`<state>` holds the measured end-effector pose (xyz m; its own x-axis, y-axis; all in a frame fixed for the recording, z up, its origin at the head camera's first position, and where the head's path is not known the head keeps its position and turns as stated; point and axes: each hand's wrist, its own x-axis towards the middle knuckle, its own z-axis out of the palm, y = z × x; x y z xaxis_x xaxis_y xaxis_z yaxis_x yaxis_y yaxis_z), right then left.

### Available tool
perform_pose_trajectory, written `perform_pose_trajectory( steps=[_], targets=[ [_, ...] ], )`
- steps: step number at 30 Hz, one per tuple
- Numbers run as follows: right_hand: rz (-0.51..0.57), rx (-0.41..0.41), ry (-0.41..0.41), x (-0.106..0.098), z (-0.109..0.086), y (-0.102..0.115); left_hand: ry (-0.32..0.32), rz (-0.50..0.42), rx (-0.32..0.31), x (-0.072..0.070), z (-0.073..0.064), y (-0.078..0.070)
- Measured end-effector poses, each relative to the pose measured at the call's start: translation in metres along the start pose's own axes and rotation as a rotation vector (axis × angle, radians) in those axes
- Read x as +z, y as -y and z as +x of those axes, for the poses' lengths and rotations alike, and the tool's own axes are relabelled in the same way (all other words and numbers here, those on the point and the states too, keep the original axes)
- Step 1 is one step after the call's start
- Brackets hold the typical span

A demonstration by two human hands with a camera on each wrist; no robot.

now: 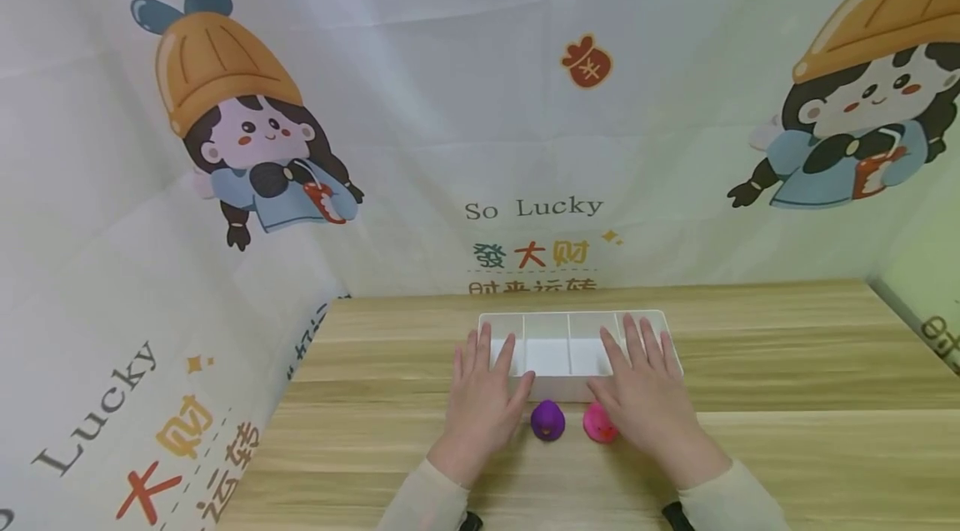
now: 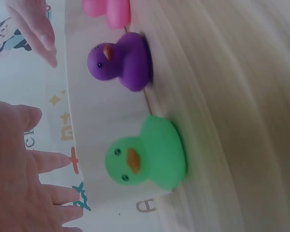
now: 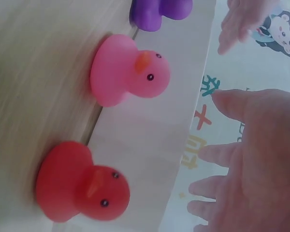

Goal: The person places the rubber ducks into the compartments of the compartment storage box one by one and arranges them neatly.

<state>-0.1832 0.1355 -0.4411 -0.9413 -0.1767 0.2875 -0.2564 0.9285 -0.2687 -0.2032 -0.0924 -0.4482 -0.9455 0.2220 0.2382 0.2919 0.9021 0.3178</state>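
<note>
I see L hand [image 1: 482, 406] & R hand [image 1: 651, 399] over the white box [image 1: 557, 387], fingers straight, grabbing nothing, w/ green duck [image 2: 154, 154], purple duck [image 1: 547, 421], pink duck [image 1: 598, 423] & red duck [image 3: 79, 186] in front, so prob. pre-pickup, & a grab needs curled fingers.

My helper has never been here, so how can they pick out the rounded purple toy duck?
On the pale wood-grain table, find the white rectangular box with compartments. Along its near side, the rounded purple toy duck sits between a rounded green toy duck and a rounded pink toy duck. Only it is purple.
</note>
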Motion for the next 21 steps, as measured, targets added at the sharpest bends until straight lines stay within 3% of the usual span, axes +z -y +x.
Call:
perform_pose_trajectory(
  steps=[5, 10, 16, 21],
  targets=[
    [0.000, -0.014, -0.028, 0.000, -0.004, -0.008, -0.038, -0.043, -0.001, -0.001, -0.003, 0.011],
    [0.030, -0.071, -0.098, -0.002, -0.005, -0.014, -0.073, -0.150, -0.028, -0.006, -0.005, 0.027],
    [0.104, -0.108, -0.174, -0.011, -0.010, -0.021, -0.025, -0.276, -0.060, -0.013, -0.007, 0.046],
    [0.123, -0.093, -0.175, -0.016, -0.015, -0.021, -0.004, -0.296, 0.009, -0.017, -0.009, 0.061]
  ],
)
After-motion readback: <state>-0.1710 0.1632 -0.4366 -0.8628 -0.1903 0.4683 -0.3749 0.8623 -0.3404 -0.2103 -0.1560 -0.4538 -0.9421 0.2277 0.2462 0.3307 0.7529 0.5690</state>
